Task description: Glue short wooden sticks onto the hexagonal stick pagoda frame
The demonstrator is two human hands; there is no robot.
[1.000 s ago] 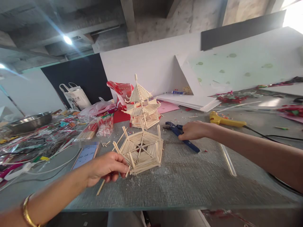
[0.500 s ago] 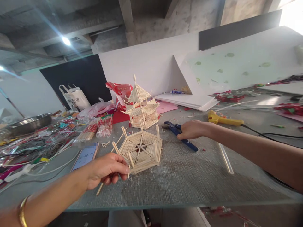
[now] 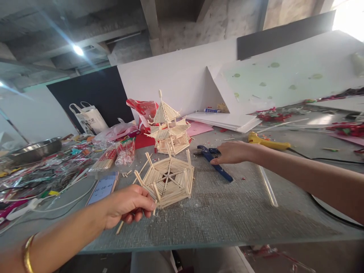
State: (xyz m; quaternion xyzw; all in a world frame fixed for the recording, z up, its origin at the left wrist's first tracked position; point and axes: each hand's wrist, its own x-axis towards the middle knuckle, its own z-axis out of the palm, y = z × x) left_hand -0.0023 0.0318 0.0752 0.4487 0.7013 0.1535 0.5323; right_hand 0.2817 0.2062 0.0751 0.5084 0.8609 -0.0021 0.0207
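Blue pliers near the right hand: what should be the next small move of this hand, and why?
Probably the right hand should leave the blue pliers and reach for the yellow glue gun. The pliers lie on the table, the left hand pinches a short stick beside the hexagonal stick frame, and the glue gun lies within what looks like easy reach.

Metal bowl (image 3: 38, 151) at far left. White bag (image 3: 93, 118) in front of black board (image 3: 98, 89). Lit lamp (image 3: 78, 50) overhead.
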